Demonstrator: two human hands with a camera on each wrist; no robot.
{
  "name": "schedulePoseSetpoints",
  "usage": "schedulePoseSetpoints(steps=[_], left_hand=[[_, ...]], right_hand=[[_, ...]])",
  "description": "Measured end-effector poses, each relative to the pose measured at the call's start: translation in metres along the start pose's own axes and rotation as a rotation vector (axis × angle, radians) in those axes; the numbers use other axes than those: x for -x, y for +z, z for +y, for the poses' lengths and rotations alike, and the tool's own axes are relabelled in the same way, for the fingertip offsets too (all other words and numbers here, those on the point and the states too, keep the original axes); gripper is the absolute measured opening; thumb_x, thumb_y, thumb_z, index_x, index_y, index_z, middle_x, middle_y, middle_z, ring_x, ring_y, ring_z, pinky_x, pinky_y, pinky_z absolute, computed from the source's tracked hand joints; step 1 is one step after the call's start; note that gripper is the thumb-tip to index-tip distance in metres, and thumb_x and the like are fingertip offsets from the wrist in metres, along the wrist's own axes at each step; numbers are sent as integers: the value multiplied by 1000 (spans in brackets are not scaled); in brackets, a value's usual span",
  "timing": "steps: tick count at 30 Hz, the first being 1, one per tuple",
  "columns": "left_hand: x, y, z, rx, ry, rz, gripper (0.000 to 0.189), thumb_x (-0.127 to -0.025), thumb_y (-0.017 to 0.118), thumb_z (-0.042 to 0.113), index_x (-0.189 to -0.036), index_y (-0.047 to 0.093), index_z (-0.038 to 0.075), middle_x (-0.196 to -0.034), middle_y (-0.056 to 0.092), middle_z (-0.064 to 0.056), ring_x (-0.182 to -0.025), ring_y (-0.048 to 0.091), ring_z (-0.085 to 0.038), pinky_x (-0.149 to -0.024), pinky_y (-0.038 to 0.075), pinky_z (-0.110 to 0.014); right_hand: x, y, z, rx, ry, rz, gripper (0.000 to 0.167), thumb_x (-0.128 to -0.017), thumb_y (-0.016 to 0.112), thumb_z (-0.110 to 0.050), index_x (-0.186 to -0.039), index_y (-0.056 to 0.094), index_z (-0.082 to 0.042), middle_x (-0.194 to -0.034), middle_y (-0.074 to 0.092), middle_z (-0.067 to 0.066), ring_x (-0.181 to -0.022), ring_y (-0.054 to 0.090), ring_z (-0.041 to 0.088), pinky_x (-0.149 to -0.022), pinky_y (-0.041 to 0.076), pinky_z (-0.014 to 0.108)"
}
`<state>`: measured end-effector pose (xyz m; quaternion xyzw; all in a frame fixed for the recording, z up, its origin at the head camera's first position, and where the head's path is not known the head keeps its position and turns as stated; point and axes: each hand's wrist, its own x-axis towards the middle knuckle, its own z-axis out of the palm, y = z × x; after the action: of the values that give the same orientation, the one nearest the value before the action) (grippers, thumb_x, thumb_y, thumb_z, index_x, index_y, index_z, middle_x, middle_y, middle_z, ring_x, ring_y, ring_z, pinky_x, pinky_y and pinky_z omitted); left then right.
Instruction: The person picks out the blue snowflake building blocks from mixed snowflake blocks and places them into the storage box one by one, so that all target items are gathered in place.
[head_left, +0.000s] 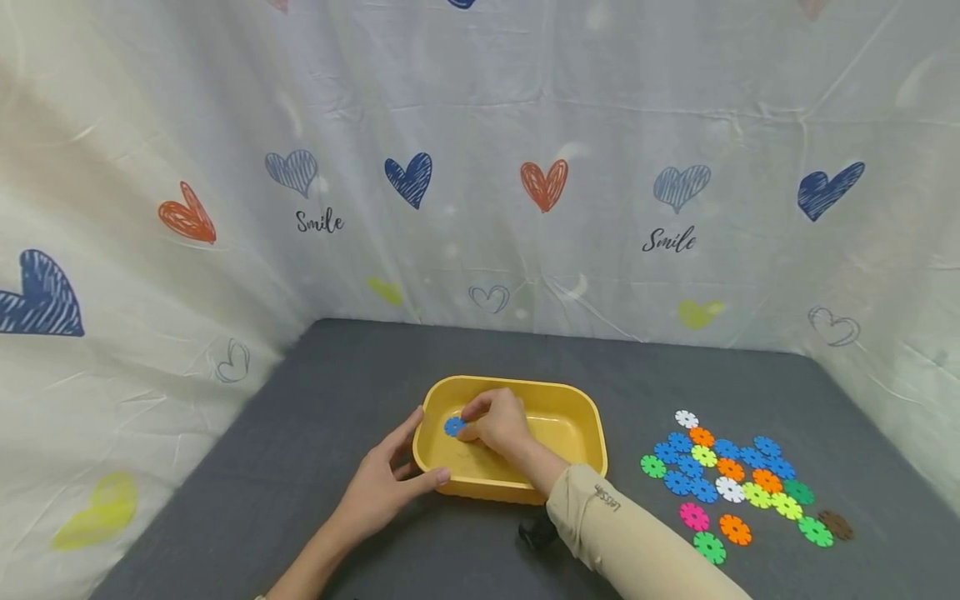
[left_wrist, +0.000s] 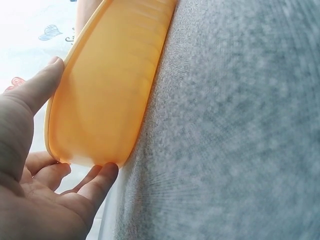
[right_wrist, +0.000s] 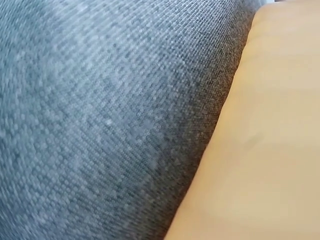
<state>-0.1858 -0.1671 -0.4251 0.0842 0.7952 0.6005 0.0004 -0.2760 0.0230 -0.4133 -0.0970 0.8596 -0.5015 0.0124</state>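
A yellow plastic basin (head_left: pixel 573 429) rests on the dark grey cloth. My left hand (head_left: pixel 378 483) grips its near left corner, thumb at the front rim and fingers around the left end. The left wrist view shows the thumb of that hand (left_wrist: pixel 35 150) along the rim and its fingertips against the end wall of the basin (left_wrist: pixel 105 85). Inside the basin, my right hand (head_left: pixel 501 423) pinches a blue notched disc (head_left: pixel 453 427) at its right edge, near the left end. In the right wrist view only the outer wall of the basin (right_wrist: pixel 260 140) shows; the hand is hidden.
Several notched plastic discs in blue, orange (head_left: pixel 735 529), green (head_left: pixel 708 547), yellow, white, pink and brown (head_left: pixel 836 525) lie flat to the right of the basin. A white curtain (head_left: pixel 480 250) with printed hearts hangs behind the table (head_left: pixel 360 367) and along its sides.
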Motion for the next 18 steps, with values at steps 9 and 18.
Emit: schedulePoseSetpoints(steps=[9, 18], left_hand=[[1, -1, 2, -5, -20, -1, 92, -80, 85, 24, -155, 33, 23, -148, 44, -5, -130, 47, -25, -99, 46, -34], [-1, -2, 1, -3, -1, -12, 92, -80, 85, 23, -156, 32, 21, -153, 37, -3, -131, 46, -26, -99, 46, -32]], right_hand=[[1, 0, -1, 31, 3, -11, 21, -67, 90, 1, -84, 77, -5, -79, 70, -1, -78, 59, 17, -63, 54, 25], [3, -3, -5, 18, 28, -27, 28, -63, 89, 6, -87, 77, -3, -83, 69, 2, -73, 57, 19, -56, 54, 26]])
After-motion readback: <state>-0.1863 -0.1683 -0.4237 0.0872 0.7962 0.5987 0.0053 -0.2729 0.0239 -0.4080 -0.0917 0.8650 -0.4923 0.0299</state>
